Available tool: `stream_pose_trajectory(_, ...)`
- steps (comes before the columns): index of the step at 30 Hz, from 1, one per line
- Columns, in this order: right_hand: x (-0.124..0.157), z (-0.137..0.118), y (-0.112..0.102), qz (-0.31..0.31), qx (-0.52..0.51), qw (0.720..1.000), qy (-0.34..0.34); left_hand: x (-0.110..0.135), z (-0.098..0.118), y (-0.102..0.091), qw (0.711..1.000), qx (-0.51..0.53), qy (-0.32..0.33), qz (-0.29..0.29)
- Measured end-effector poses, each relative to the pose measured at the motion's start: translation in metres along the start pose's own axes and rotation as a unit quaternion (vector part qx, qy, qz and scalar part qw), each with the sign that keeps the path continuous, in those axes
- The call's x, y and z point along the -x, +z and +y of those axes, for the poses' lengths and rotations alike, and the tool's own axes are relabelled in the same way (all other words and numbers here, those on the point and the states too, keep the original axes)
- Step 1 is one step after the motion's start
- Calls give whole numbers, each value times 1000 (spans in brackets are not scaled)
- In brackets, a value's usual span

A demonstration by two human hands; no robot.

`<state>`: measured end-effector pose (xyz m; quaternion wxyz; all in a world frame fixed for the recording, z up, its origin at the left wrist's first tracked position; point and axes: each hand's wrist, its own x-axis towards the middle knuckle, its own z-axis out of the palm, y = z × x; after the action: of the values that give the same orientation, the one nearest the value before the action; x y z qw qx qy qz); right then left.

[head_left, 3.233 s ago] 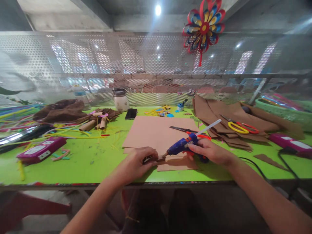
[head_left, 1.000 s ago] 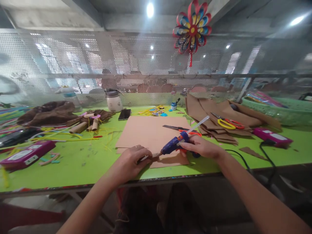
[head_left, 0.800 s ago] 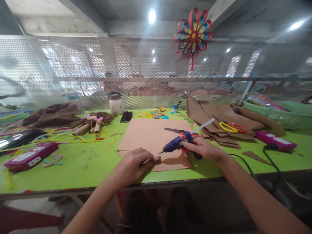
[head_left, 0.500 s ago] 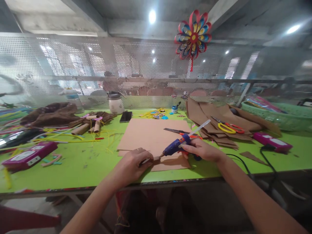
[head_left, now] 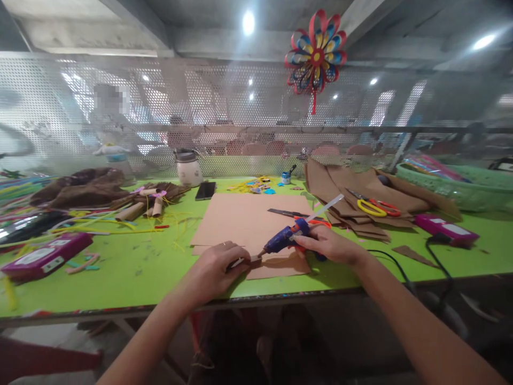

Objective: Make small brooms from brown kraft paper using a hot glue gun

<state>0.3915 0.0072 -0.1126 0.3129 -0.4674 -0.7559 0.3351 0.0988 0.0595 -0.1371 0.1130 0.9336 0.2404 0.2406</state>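
Note:
My right hand [head_left: 323, 245] is wrapped around a blue hot glue gun [head_left: 284, 238], with a clear glue stick [head_left: 331, 206] sticking out of its back end. The gun's nozzle points down and left, right by the fingertips of my left hand [head_left: 222, 264]. Those fingers are closed on a thin brown paper strip [head_left: 255, 259], partly hidden under them. Beneath lies a smaller piece of brown paper [head_left: 278, 269], and behind it a large brown paper sheet [head_left: 232, 214]. On the sheet rests a dark-bladed tool [head_left: 280, 213] with orange at its handle end.
Brown paper [head_left: 336, 184] is piled at the back right, with yellow-and-red-handled scissors [head_left: 372, 207] on top. Purple power strips [head_left: 447, 231] stand on both sides. At left are paper rolls [head_left: 132, 211] and a phone [head_left: 206, 191]. A black cord [head_left: 395, 264] runs beside my right forearm.
The view has shifted slightly. Both hands keep their grips, and the nozzle stays beside the paper strip. A blurred figure shows more clearly behind the mesh at left.

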Motion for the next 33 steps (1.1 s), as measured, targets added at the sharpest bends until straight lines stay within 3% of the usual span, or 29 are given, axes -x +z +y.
stream_pose_trajectory(25,0,-3,1,-11,5,1000,-2,-4,3,-2,1000,-1,20,21)
stream_pose_trajectory(33,3,-2,-3,12,27,999,12,-3,1,-2,1000,-14,17,19)
